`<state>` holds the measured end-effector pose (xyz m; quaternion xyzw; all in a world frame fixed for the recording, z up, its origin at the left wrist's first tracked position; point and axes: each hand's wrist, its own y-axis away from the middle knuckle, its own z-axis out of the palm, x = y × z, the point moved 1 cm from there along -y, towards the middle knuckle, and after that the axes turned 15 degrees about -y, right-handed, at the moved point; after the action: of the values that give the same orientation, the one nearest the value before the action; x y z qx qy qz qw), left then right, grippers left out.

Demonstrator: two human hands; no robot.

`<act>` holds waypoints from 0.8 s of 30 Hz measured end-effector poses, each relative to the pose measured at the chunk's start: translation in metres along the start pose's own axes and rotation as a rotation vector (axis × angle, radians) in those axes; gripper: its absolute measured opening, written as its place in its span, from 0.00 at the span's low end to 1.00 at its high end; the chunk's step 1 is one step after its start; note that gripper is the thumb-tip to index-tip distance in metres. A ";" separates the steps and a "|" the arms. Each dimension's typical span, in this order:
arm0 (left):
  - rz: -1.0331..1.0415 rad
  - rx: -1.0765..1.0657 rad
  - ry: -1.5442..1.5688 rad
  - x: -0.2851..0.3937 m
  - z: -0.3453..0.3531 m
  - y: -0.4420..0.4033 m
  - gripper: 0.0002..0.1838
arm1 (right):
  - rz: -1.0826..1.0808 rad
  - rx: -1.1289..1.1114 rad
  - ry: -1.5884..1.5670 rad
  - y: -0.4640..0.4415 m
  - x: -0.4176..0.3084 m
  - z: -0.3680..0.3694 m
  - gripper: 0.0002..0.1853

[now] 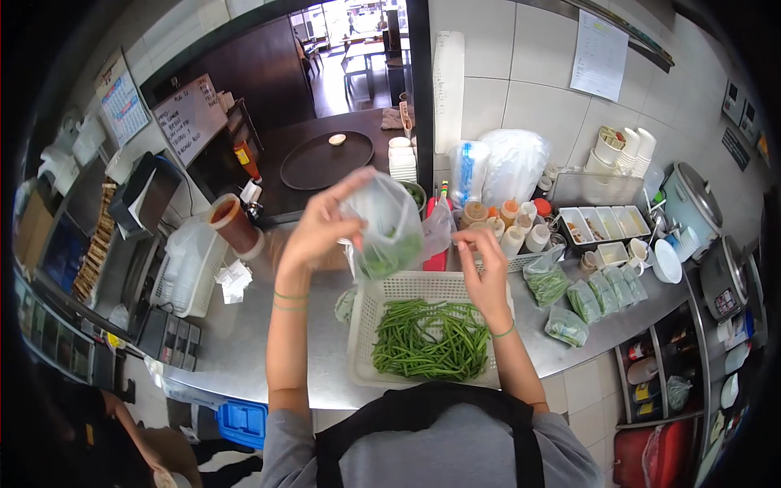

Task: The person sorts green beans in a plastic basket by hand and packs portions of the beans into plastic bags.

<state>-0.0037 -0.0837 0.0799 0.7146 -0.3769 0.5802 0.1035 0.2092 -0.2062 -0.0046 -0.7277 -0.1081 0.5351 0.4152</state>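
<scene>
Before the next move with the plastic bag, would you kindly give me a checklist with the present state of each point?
1. Bag held up: ok, the left hand has it.
2. Greens in the bag: ok, they show through the plastic.
3. Right hand gripping the bag firmly: cannot tell, its fingers are at the bag's drawn-out side.
4. Bag tied shut: cannot tell, no knot can be made out.
5. Beans within reach: ok, they lie in the basket between the forearms.
6. Packed bags clear of the basket: ok, they lie to its right.
</scene>
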 end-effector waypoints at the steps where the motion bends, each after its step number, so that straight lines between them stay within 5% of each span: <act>1: 0.020 0.036 -0.029 0.005 -0.008 -0.009 0.34 | 0.044 -0.018 0.016 0.010 0.019 -0.002 0.05; 8: 0.066 0.186 -0.359 -0.069 -0.042 -0.068 0.36 | 0.279 -0.017 0.028 0.093 0.128 -0.006 0.04; 14: 0.115 0.144 -0.580 -0.113 -0.009 -0.053 0.36 | 0.326 -0.010 0.076 0.112 0.149 -0.010 0.03; 24: 0.077 -0.017 -1.079 -0.099 0.031 -0.012 0.19 | 0.343 -0.069 0.132 0.120 0.152 -0.002 0.04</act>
<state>0.0233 -0.0522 -0.0157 0.8959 -0.4071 0.1309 -0.1202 0.2376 -0.1920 -0.1956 -0.7828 0.0264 0.5452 0.2988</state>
